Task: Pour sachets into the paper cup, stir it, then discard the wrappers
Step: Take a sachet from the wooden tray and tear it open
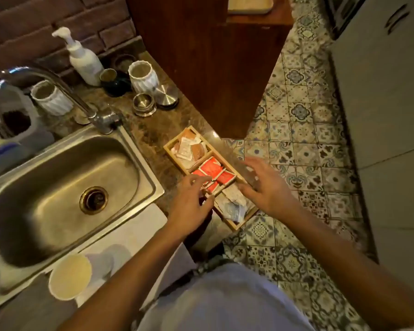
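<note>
**Both hands at the sachet tray, picking not yet made**

We're at the first step: choosing sachets. The left hand (191, 203) reaches in, fingers loosely curled over the near edge of the red sachets (212, 172) in the middle compartment of the three-part wooden tray (168, 149); whether it pinches one, I cannot tell. The right hand (261, 185) hovers spread, palm down, at the tray's 3 o'clock side, gripping nothing. The white paper cup (69, 276) with pale liquid waits at 7 o'clock from the tray, beside the steel sink (62, 187), well apart from both hands. Next, I reckon: nip one sachet cleanly from the stack, carry it to the cup, then tear.
</note>
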`<state>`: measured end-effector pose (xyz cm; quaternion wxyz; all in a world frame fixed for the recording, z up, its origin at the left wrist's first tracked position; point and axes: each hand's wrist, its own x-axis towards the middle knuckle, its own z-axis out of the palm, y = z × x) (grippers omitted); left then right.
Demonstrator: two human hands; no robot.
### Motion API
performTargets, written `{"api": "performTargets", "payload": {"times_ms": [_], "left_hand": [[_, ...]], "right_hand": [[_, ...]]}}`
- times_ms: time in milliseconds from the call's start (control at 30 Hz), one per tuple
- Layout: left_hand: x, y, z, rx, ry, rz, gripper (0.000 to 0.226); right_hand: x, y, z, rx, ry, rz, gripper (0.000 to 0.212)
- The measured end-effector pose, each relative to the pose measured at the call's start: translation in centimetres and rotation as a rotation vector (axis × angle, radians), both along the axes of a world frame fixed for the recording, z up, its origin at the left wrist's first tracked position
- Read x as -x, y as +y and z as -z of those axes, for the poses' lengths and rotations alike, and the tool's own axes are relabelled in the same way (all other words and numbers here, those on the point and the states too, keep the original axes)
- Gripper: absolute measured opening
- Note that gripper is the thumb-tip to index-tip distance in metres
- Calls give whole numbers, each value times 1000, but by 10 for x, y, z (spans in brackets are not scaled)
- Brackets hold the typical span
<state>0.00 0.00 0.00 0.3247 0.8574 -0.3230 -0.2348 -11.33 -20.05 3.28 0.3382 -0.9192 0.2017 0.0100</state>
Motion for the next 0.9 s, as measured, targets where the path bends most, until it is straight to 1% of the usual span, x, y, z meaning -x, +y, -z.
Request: {"api": "performTargets", "payload": {"times_ms": [67, 200, 267, 333, 400, 433, 500, 533, 633, 767, 900], "left_hand": [[0, -9, 4, -53, 54, -20, 45], [11, -20, 13, -173, 101, -16, 41], [18, -25, 16, -235, 98, -11, 41], [27, -29, 20, -298, 90, 0, 43], [33, -32, 25, -302, 53, -12, 43], [34, -33, 27, -297, 32, -17, 44], [34, -34, 28, -308, 2, -3, 43], [33, -35, 28, -323, -3, 9, 42], [32, -39, 27, -345, -10, 19, 32], [31, -42, 27, -338, 46, -58, 15], [33, -43, 26, -289, 86, -89, 16]], "right_hand": [[4, -6, 6, 13, 37, 14, 57], [17, -4, 19, 39, 254, -27, 48], [25, 0, 27, 33, 326, -44, 47], [35, 4, 37, 11, 326, -30, 45], [39, 9, 43, -93, 307, 43, 46], [39, 10, 46, -97, 329, 57, 46], [37, 12, 50, 13, 445, 7, 44], [36, 12, 54, 55, 473, -12, 46], [36, 15, 61, 75, 465, 2, 51], [36, 20, 61, 26, 445, 74, 48], [36, 26, 63, 5, 408, 89, 47]]}}
